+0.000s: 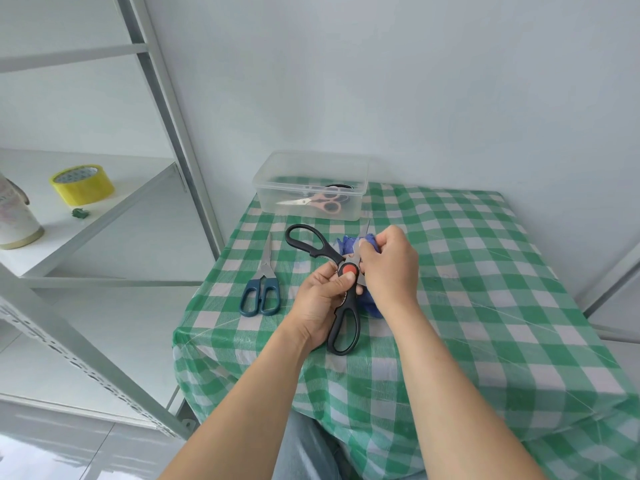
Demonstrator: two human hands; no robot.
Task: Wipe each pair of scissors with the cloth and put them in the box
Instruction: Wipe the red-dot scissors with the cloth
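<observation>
The left hand point(318, 299) gripped the black scissors point(349, 301) at the pivot, blades apart, over the table point(485, 271). The right hand point(388, 268) pinched the cloth point(344, 244) against one blade. Pink scissors point(322, 201) lay in the box point(273, 199). Print on the tape point(82, 184) was unreadable.

checked table point(485, 271), clear box point(355, 202), blue scissors point(263, 277)

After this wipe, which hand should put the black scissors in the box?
Left, probably. The left hand grips the black scissors at the pivot, while the right hand holds the cloth against the blade. The open box sits just ahead of both.
</observation>
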